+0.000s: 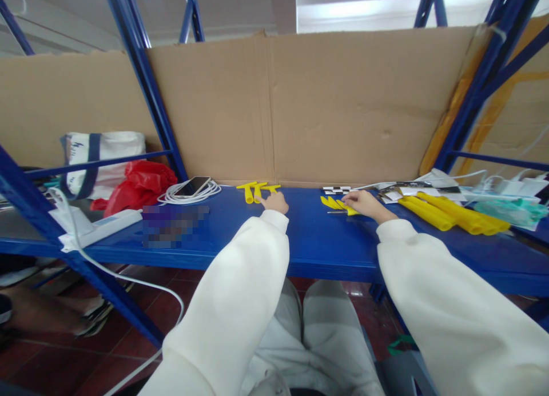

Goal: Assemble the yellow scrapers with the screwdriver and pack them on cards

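My left hand (275,202) rests on the blue shelf (317,236), its index finger stretched toward a group of yellow T-shaped pieces (249,194). The fingertips touch or nearly touch the closest of them, and part of that piece is hidden. Farther right, my right hand (365,205) has its thumb and fingers pinched together at a small yellow piece (351,211). Several other flat yellow pieces (329,202) lie just left of those fingertips. A thin, metal-looking rod (337,212) lies in front of them.
Long yellow tubes (446,212) lie at the right beside a green plastic bag (512,210). A black-and-white checkered strip (337,190) sits at the back. Left are a phone (195,185) on a coiled white cable (171,196), a red bag (143,184) and a power strip (103,226). Cardboard (343,104) stands behind.
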`<action>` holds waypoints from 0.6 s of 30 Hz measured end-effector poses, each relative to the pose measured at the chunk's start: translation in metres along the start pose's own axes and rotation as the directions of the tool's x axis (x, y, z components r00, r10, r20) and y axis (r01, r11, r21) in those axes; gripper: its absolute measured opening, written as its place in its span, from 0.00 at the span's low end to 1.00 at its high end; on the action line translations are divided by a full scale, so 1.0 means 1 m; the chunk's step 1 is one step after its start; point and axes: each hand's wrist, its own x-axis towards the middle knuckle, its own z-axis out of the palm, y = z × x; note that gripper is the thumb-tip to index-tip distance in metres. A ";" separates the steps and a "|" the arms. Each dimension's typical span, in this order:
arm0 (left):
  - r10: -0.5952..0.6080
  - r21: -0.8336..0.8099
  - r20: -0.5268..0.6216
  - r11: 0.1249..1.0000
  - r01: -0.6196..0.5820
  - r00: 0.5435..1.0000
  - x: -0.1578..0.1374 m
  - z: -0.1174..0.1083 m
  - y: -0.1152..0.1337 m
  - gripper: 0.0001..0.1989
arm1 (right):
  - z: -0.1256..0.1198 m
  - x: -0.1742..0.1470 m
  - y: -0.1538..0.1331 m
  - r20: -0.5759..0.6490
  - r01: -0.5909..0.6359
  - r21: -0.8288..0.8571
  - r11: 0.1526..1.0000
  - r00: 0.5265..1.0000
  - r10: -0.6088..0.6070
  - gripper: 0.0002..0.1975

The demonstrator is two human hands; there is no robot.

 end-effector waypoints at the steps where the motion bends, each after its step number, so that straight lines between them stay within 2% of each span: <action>1: 0.034 -0.005 0.006 0.999 -0.034 0.999 -0.001 -0.001 0.001 0.19 | 0.000 0.000 0.000 0.004 -0.002 0.001 1.000 1.000 0.002 0.12; 6: 0.156 -0.070 0.026 0.986 -0.153 0.987 -0.005 -0.002 0.006 0.13 | 0.001 0.001 0.001 0.011 -0.020 0.019 1.000 1.000 0.020 0.12; 11: 0.183 -0.118 0.018 0.977 -0.180 0.983 -0.006 -0.002 0.009 0.08 | 0.002 0.002 0.002 0.008 -0.019 0.033 0.999 1.000 0.018 0.12; 18: 0.315 -0.213 0.053 0.931 -0.297 0.948 -0.002 0.001 0.012 0.08 | 0.002 0.002 0.003 0.008 -0.002 0.027 1.000 1.000 0.002 0.11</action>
